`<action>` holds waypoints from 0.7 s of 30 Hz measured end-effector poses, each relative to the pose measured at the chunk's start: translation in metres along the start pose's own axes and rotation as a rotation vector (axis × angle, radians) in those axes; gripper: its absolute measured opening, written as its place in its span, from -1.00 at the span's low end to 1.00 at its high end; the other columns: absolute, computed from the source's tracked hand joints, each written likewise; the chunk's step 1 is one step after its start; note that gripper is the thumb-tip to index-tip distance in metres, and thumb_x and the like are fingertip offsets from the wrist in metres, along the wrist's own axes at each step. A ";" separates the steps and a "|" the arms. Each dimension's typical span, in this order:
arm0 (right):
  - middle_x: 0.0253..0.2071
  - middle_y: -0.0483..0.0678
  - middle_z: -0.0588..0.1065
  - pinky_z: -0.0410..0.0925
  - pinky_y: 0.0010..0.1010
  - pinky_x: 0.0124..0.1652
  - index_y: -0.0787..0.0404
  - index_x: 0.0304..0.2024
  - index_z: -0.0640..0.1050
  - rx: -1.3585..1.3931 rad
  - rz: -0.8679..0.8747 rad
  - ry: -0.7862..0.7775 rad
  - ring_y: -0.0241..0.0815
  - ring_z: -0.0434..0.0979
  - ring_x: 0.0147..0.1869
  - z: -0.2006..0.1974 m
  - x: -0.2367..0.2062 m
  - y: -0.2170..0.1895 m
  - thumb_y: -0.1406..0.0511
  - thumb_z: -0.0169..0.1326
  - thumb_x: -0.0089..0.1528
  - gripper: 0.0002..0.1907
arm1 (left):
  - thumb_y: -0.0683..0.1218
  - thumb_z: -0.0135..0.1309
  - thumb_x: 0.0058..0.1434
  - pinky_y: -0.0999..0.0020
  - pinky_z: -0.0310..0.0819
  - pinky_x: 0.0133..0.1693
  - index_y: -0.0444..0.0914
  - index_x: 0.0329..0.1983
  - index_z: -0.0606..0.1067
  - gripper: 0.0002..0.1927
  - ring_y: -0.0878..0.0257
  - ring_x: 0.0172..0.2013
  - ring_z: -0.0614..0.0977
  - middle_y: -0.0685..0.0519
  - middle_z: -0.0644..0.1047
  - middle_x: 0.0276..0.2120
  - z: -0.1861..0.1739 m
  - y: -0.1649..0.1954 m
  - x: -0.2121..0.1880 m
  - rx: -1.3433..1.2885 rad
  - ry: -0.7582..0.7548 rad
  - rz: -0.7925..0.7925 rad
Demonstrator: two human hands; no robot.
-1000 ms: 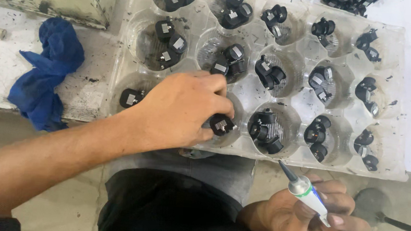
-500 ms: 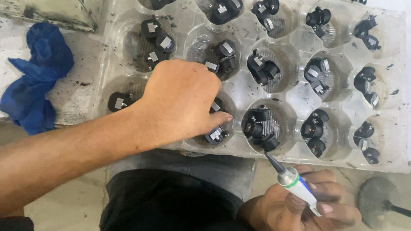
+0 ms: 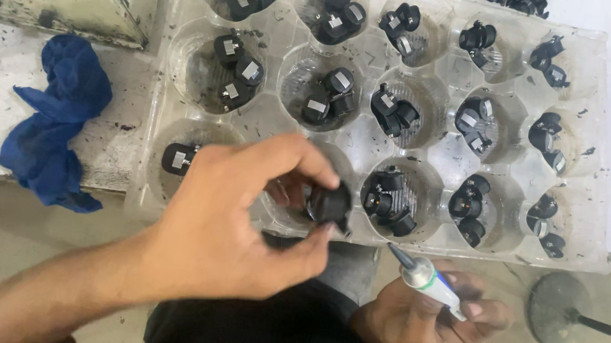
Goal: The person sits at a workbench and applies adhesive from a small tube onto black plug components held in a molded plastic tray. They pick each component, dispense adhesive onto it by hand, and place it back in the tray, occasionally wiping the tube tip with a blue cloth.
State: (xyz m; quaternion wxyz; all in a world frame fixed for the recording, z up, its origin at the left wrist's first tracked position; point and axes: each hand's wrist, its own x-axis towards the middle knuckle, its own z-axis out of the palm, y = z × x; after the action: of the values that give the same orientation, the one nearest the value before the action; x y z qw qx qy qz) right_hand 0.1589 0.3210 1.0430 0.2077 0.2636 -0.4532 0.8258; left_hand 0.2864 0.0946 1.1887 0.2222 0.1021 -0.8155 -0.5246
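Over the clear tray's [image 3: 596,213] six o'clock edge, my left hand [image 3: 237,224] pinches a small black plastic part [image 3: 330,203] by its sides: light, rigid, probably slippery; my right hand [image 3: 424,319] grips a glue tube [image 3: 423,278].

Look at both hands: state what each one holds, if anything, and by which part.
Left hand pinches a small black part by its body between thumb and fingertips. Right hand grips a white tube around its barrel, with the nozzle free.
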 end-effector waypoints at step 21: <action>-0.28 0.00 0.48 0.60 -0.26 -0.32 0.12 -0.16 0.32 -0.038 -0.250 -0.418 -0.01 0.56 -0.19 0.039 -0.028 -0.016 0.40 0.26 0.15 -0.63 | -0.45 0.27 0.07 0.47 0.81 -0.15 -0.26 0.07 0.61 -0.51 0.37 -0.21 0.64 -0.05 0.57 0.04 0.007 -0.030 -0.088 -0.413 0.362 -0.032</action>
State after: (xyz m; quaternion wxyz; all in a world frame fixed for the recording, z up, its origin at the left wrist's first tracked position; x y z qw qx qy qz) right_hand 0.1993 0.2926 1.0530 0.2150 0.4791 -0.4655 0.7125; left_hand 0.3582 0.1226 1.1370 0.3721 0.1598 -0.6364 -0.6565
